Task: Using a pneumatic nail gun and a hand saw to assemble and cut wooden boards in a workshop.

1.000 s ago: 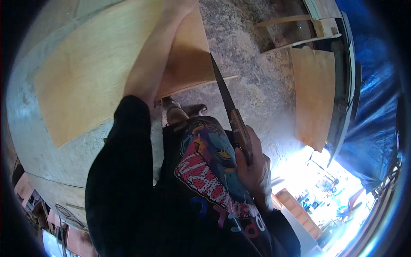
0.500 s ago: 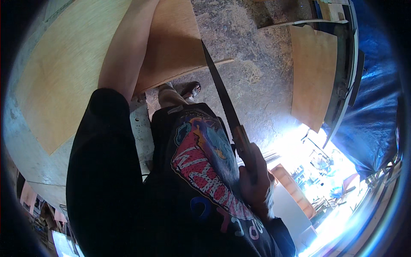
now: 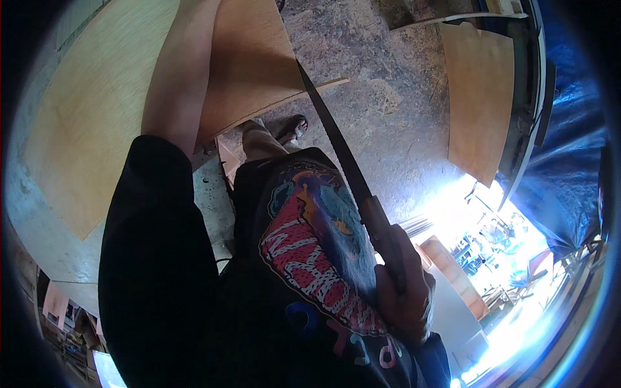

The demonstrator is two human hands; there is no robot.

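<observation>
My right hand (image 3: 406, 284) is closed round the wooden handle of a handsaw, low in front of my dark printed shirt. The long dark handsaw blade (image 3: 333, 132) slants up and left, its far end meeting the right edge of a light-brown plywood sheet (image 3: 255, 58). Over that sheet stretches my bare left forearm (image 3: 181, 77); the hand at its end lies beyond the upper edge of the picture. A narrow strip (image 3: 330, 85) juts out to the right along the sheet's rough near edge, partly behind the blade.
Under the plywood is a pale worktop (image 3: 39, 220). My sandalled foot (image 3: 294, 129) stands on the stained concrete floor (image 3: 375, 116). Another plywood piece (image 3: 479, 97) leans at the right, beside a blue tarp (image 3: 569, 161). Bright light washes over clutter at the lower right.
My right hand and the handsaw have drawn back a little, down and to the right. My left forearm stays over the plywood. The whole view has shifted slightly.
</observation>
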